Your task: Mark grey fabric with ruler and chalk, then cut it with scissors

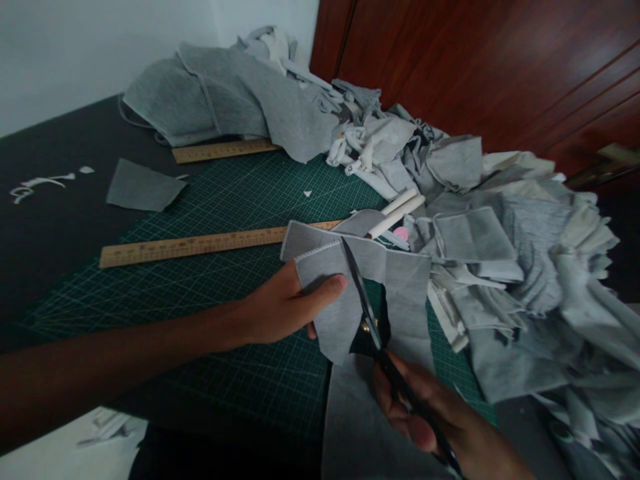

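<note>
My left hand (285, 310) pinches a piece of grey fabric (345, 293) with a white stitched edge, holding it up above the green cutting mat (215, 220). My right hand (430, 413) grips black scissors (367, 313) whose blades run up through the middle of that fabric piece. Part of the fabric hangs to the right of the blades.
A long wooden ruler (200, 243) lies on the mat; a second ruler (223, 151) sits further back. A big heap of grey and white fabric scraps (500, 253) fills the right side. A small grey piece (143, 187) lies left. White rolled sticks (397, 210) rest near the heap.
</note>
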`<act>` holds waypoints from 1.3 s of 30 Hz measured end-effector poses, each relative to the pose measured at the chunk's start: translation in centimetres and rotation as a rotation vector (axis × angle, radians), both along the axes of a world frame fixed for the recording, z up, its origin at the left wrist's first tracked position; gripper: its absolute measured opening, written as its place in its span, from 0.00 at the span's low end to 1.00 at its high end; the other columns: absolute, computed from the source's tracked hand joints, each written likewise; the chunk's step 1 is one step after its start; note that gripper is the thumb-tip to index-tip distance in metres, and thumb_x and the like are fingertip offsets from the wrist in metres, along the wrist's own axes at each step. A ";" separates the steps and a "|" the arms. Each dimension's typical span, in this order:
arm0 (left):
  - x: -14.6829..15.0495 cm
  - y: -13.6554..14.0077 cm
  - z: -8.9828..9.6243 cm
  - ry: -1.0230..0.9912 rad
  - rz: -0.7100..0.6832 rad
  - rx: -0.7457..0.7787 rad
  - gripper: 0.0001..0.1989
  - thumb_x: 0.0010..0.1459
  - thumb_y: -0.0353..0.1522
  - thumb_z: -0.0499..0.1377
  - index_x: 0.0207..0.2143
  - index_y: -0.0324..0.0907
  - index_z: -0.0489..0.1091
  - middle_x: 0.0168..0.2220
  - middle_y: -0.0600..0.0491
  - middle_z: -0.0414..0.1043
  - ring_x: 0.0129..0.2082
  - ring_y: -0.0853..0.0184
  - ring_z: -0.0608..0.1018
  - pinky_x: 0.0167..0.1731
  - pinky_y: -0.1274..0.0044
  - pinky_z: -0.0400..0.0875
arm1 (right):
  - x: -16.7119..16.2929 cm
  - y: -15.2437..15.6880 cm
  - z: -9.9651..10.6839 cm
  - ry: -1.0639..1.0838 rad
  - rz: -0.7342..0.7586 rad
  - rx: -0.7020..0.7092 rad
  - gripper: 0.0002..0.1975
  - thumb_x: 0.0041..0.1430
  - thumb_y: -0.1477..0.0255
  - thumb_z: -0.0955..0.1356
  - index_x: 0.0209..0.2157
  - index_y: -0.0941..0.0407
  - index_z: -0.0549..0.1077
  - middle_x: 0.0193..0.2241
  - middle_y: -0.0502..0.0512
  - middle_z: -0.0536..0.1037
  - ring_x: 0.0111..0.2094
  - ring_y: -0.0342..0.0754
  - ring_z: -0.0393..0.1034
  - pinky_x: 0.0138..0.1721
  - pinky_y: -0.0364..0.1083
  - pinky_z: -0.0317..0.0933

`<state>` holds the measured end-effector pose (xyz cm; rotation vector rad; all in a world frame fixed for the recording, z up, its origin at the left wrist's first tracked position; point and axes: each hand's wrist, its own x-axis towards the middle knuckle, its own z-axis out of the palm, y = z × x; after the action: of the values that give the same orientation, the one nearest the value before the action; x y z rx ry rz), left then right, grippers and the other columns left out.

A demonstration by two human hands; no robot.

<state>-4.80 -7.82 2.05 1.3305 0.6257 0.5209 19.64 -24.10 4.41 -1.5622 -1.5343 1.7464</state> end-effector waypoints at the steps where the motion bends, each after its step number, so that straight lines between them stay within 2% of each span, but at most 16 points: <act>1: 0.0 0.0 0.0 -0.003 0.000 0.000 0.12 0.68 0.42 0.55 0.39 0.42 0.66 0.22 0.62 0.68 0.19 0.73 0.73 0.18 0.84 0.72 | -0.1 0.0 0.0 0.008 0.000 0.002 0.33 0.67 0.36 0.63 0.51 0.50 0.76 0.33 0.52 0.68 0.32 0.49 0.63 0.36 0.47 0.69; 8: -0.1 0.1 -0.3 -0.016 0.001 -0.014 0.13 0.67 0.43 0.56 0.38 0.43 0.65 0.22 0.62 0.67 0.19 0.73 0.73 0.18 0.84 0.71 | -0.3 0.3 0.2 0.008 -0.003 0.005 0.30 0.68 0.38 0.63 0.46 0.50 0.75 0.32 0.50 0.65 0.30 0.48 0.59 0.33 0.46 0.67; 12: -0.1 0.1 0.1 0.009 0.005 -0.021 0.12 0.67 0.42 0.56 0.39 0.42 0.65 0.23 0.62 0.68 0.20 0.72 0.73 0.19 0.83 0.71 | -0.2 0.3 0.1 -0.006 0.003 0.010 0.30 0.69 0.39 0.64 0.48 0.51 0.75 0.33 0.51 0.66 0.30 0.48 0.59 0.33 0.46 0.66; 20: -0.2 0.0 0.5 0.034 -0.012 -0.019 0.13 0.69 0.42 0.55 0.38 0.42 0.66 0.23 0.61 0.68 0.20 0.73 0.73 0.19 0.83 0.71 | -0.3 0.3 -0.1 0.001 -0.001 -0.011 0.33 0.65 0.35 0.63 0.44 0.51 0.75 0.31 0.51 0.65 0.32 0.50 0.61 0.36 0.48 0.67; 27: -0.1 0.0 0.4 -0.002 -0.006 -0.033 0.10 0.68 0.39 0.56 0.38 0.42 0.66 0.22 0.61 0.68 0.20 0.72 0.72 0.19 0.83 0.69 | -0.4 0.4 0.1 -0.043 0.007 0.026 0.26 0.74 0.44 0.61 0.42 0.52 0.74 0.31 0.51 0.69 0.33 0.49 0.63 0.39 0.48 0.68; 33: -0.1 0.1 0.3 0.009 0.007 -0.016 0.11 0.68 0.40 0.55 0.36 0.42 0.66 0.22 0.61 0.67 0.19 0.72 0.72 0.19 0.82 0.69 | 0.0 0.2 -0.3 -0.048 0.011 0.036 0.25 0.72 0.44 0.63 0.44 0.52 0.73 0.32 0.51 0.69 0.32 0.49 0.63 0.37 0.48 0.67; 39: -0.1 0.0 0.3 0.003 0.012 -0.022 0.10 0.67 0.39 0.57 0.36 0.42 0.65 0.23 0.61 0.67 0.21 0.73 0.73 0.20 0.82 0.69 | -0.2 0.4 -0.4 -0.027 0.042 -0.002 0.25 0.76 0.46 0.58 0.41 0.52 0.72 0.30 0.50 0.66 0.31 0.48 0.60 0.36 0.47 0.62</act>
<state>-4.92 -7.78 2.37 1.3077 0.6408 0.5208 19.44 -23.73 4.02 -1.5715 -1.5899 1.7568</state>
